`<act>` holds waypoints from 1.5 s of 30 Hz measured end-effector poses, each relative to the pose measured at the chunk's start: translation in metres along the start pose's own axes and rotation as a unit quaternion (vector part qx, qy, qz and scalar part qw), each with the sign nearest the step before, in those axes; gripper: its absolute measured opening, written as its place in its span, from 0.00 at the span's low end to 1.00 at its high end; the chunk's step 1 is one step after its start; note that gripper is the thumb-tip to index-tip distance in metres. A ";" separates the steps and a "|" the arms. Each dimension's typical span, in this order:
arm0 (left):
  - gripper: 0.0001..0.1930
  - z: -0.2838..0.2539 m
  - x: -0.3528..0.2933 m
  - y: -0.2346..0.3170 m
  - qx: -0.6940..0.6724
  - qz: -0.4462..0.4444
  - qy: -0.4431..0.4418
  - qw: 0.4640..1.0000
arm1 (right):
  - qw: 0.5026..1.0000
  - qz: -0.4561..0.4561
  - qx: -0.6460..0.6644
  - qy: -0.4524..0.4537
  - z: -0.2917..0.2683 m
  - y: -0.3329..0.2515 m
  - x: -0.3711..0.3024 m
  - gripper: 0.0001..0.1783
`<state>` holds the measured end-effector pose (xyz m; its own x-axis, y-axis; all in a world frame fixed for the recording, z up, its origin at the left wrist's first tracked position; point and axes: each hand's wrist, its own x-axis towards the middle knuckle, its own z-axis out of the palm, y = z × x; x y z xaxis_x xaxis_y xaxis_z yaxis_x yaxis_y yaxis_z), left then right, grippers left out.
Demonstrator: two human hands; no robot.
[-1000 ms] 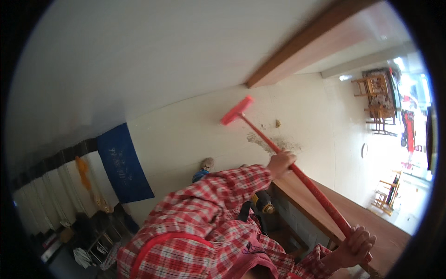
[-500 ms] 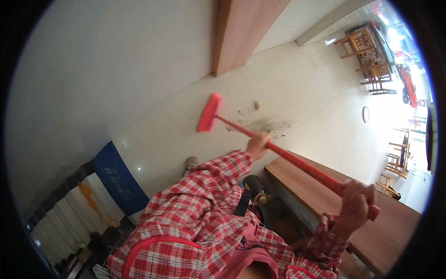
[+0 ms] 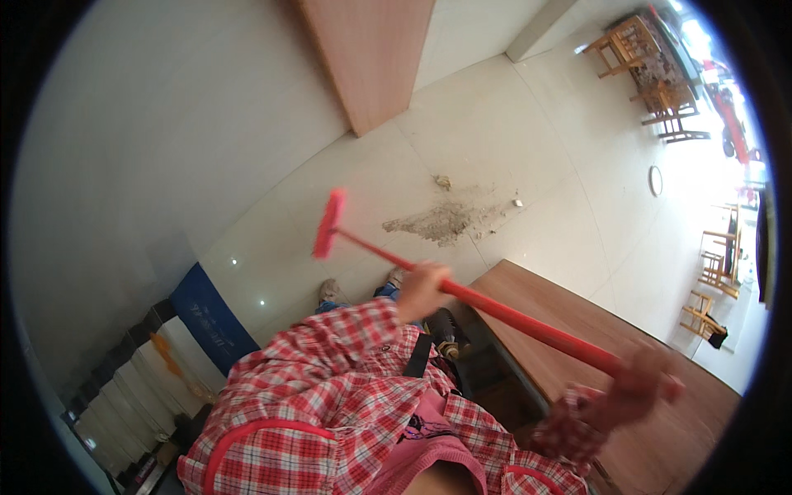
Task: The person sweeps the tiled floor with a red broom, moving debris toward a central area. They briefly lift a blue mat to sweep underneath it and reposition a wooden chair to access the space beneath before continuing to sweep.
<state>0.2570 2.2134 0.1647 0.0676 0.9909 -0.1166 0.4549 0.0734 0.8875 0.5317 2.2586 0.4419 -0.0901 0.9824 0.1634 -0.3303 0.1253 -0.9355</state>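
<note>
I hold a red long-handled broom slantwise across my front. My left hand is wrapped around the middle of its handle. Near the handle's top end, my right hand is closed too, a little blurred. The pink broom head is to the left of a patch of brown dirt on the pale tiled floor; whether its bristles touch the floor I cannot tell. A small clump lies at the far side of the dirt, and a whitish bit lies to its right.
A wooden counter stands close on my right. Ahead, a wooden panel juts out by the grey wall. A blue cloth hangs at left. Wooden chairs and stools stand at the far right.
The broom head has swung left, away from the dirt, and both hands still grip the handle. More of the dirt patch shows, and the whole view has shifted slightly.
</note>
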 end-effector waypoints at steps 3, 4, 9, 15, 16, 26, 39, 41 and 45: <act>0.11 0.025 -0.027 -0.092 0.067 -0.063 -0.012 0.996 | 0.992 0.121 -0.029 0.007 0.027 0.106 0.003 0.11; 0.11 0.037 -0.029 -0.108 0.061 -0.068 -0.015 0.996 | 0.994 0.102 -0.038 -0.025 0.031 0.106 0.015 0.11; 0.16 0.128 0.067 -0.013 -0.062 0.055 0.020 0.996 | 0.990 0.005 -0.130 -0.058 -0.013 0.011 0.054 0.15; 0.09 0.193 0.173 0.060 -0.186 0.105 -0.006 0.977 | 0.941 -0.051 -0.270 -0.198 -0.011 -0.039 0.091 0.19; 0.10 0.193 0.182 0.066 -0.195 0.106 -0.019 0.975 | 0.941 -0.058 -0.270 -0.196 0.004 -0.037 0.094 0.20; 0.11 0.033 0.152 0.065 -0.067 0.070 0.022 0.995 | 0.997 -0.070 -0.010 -0.040 -0.030 -0.031 0.110 0.13; 0.11 0.081 0.336 -0.005 -0.069 0.088 0.027 0.993 | 0.968 -0.083 -0.167 0.168 -0.007 0.055 0.223 0.11; 0.10 0.087 0.359 0.021 -0.092 0.105 -0.007 0.990 | 0.963 -0.113 -0.197 0.142 -0.008 0.029 0.233 0.12; 0.14 0.055 0.334 0.079 -0.137 0.095 -0.048 0.985 | 0.983 -0.135 -0.104 0.072 -0.049 -0.039 0.221 0.13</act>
<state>0.3641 2.5437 0.1711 0.2173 0.9756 0.0326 0.1707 -0.0709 0.9828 0.5709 2.4781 0.4986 0.1134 0.9167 0.3832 -0.1237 0.3957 -0.9100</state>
